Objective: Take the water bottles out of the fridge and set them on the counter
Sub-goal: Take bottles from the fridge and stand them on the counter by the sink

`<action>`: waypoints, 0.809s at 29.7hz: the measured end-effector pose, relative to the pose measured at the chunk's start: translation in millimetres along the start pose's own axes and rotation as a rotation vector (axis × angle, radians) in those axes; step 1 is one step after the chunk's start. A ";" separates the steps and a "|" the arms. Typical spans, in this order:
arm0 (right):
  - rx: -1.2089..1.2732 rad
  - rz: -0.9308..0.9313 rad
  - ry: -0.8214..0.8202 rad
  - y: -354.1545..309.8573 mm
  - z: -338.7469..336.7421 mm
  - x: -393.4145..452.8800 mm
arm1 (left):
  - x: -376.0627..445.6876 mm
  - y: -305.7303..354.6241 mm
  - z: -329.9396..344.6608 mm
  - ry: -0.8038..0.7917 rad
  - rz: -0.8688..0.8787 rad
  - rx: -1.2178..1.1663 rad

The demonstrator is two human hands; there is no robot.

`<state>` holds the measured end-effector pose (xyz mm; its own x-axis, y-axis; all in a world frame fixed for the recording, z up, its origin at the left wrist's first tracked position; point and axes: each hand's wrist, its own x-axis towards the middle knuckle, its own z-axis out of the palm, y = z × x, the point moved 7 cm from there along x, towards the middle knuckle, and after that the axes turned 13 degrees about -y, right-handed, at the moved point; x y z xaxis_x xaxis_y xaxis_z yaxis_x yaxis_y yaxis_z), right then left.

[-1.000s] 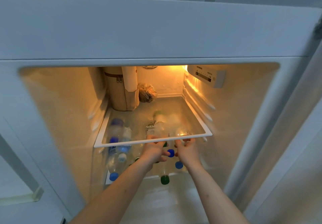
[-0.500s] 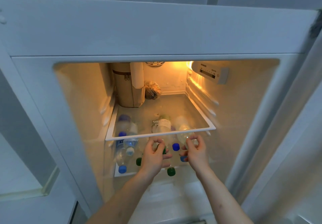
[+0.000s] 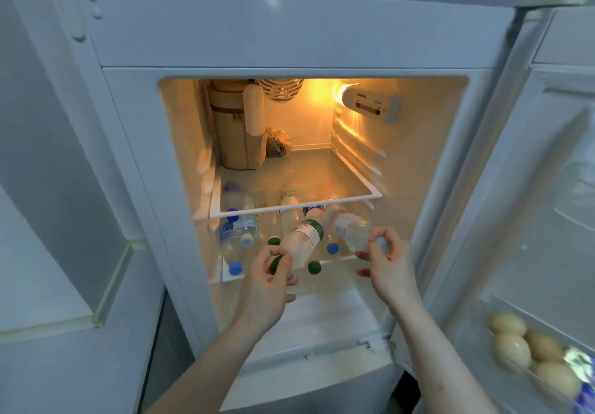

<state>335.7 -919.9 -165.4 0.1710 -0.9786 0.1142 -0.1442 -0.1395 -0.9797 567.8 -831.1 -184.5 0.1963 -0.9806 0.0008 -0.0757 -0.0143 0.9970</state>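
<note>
The open fridge holds several clear water bottles lying on the lower shelf, caps toward me. My left hand grips the cap end of a green-capped bottle with a red and green label, its base tilted up and back. My right hand holds the cap end of a second clear bottle, which also slants back into the fridge. Both bottles are partly out over the shelf's front edge. Blue-capped bottles lie at the left. A loose green cap end shows between my hands.
The glass upper shelf carries a tan zipped bag and a small netted bundle at the back. The fridge door stands open on the right, with several eggs in its tray. A white cabinet stands left.
Both hands have drawn back out from under the upper shelf, each pulling a bottle forward by its cap end. The view has pulled back, revealing the door and its eggs.
</note>
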 end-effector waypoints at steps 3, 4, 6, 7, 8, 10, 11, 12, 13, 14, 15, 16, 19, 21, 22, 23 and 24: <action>-0.172 -0.040 0.004 -13.3 -12.9 -25.2 | -33.4 5.8 -12.2 -0.012 0.007 0.110; -0.229 -0.038 -0.013 -15.0 -15.2 -32.0 | -42.9 8.4 -15.5 -0.018 0.017 0.167; -0.319 -0.005 -0.069 -13.5 -13.0 -45.9 | -62.4 9.7 -20.6 -0.046 0.015 0.278; -0.351 0.016 -0.103 -12.4 -10.5 -52.5 | -70.5 8.5 -21.8 -0.069 0.007 0.317; -0.382 0.035 -0.148 -10.8 -6.3 -58.4 | -77.9 6.2 -22.2 -0.094 -0.013 0.358; -0.447 0.072 -0.262 -7.2 8.4 -69.6 | -94.5 -2.3 -22.2 -0.148 -0.071 0.439; -0.465 0.092 -0.313 -5.1 15.5 -73.5 | -101.0 -6.8 -21.2 -0.178 -0.104 0.477; -0.477 0.115 -0.374 -2.2 24.4 -77.5 | -108.7 -11.9 -21.6 -0.198 -0.139 0.503; -0.488 0.136 -0.434 1.6 33.4 -80.9 | -115.2 -17.6 -22.5 -0.214 -0.171 0.523; -0.506 0.156 -0.500 6.8 43.8 -84.3 | -123.2 -24.1 -24.9 -0.223 -0.206 0.534; -0.527 0.162 -0.561 10.9 54.5 -86.7 | -130.1 -30.9 -28.0 -0.228 -0.238 0.541; -0.555 0.160 -0.620 15.4 64.8 -89.2 | -136.4 -38.1 -31.2 -0.234 -0.271 0.549; -0.649 0.138 -0.798 27.4 97.1 -96.1 | -156.0 -60.3 -42.2 -0.198 -0.359 0.534; -0.728 0.105 -0.917 32.1 116.9 -101.1 | -166.5 -68.6 -48.5 -0.141 -0.401 0.542; -0.755 0.086 -0.978 34.6 127.6 -102.9 | -172.6 -72.2 -52.1 -0.102 -0.415 0.536; -0.773 0.063 -1.030 36.8 137.0 -104.8 | -178.6 -74.6 -55.1 -0.071 -0.427 0.527; -0.780 0.043 -1.078 38.9 147.2 -105.3 | -185.1 -75.7 -58.2 -0.037 -0.441 0.517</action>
<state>455.5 -800.0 -239.9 0.7814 -0.4263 -0.4558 -0.6239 -0.5158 -0.5872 594.1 -637.2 -255.6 0.2829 -0.8677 -0.4088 -0.4562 -0.4967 0.7384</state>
